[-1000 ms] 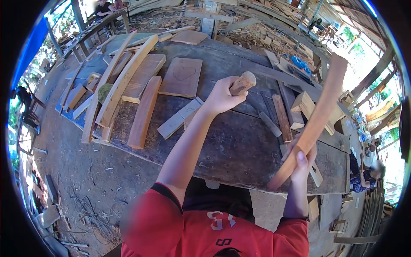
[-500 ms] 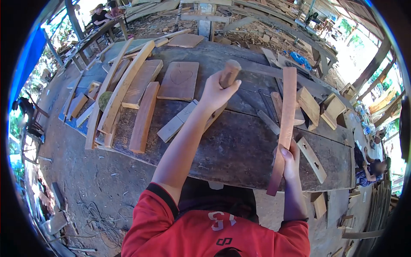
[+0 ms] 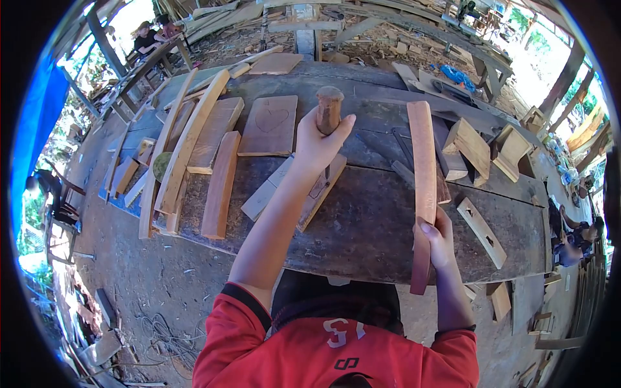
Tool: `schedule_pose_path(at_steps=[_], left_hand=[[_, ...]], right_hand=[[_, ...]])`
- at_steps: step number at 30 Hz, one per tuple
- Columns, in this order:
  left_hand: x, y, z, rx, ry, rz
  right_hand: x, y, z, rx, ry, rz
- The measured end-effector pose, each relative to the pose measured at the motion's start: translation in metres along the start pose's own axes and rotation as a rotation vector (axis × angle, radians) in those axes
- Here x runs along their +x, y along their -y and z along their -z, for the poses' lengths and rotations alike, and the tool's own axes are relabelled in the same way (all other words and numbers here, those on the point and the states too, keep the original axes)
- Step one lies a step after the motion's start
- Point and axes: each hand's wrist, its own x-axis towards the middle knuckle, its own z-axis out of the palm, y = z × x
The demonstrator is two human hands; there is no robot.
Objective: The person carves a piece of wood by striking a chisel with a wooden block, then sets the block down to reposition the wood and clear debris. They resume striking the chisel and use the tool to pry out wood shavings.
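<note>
an open-air woodworking shed: a rough workbench strewn with planks, offcuts heaped behind

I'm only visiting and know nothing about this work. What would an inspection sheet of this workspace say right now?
Surface: dark, worn plank workbench, dusty.
Job's things: round wooden mallet, held upright; long wooden strip, held lengthways over the bench, its near end past the edge.
Clutter: heart-marked board, curved planks, offcuts, slotted piece.
Hands: left hand closed around the mallet; right hand gripping the strip.
Cables: loose cord tangled on the ground.
Surroundings: open shed with wood scraps; other people sit at a far table.
</note>
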Motion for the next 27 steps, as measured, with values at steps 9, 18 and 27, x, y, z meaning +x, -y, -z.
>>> schedule_pose_path(at_steps=[9,18,27], left_hand=[[-0.006,0.012,0.002,-0.039,-0.181,-0.086],[-0.009,0.005,-0.002,0.186,-0.25,-0.095],[-0.007,0.011,0.0,0.168,-0.311,-0.066]], right_hand=[[-0.002,-0.007,0.002,0.041,-0.019,-0.018],[-0.006,-0.011,0.001,0.022,-0.02,-0.02],[-0.005,-0.009,0.001,0.001,-0.009,-0.022]])
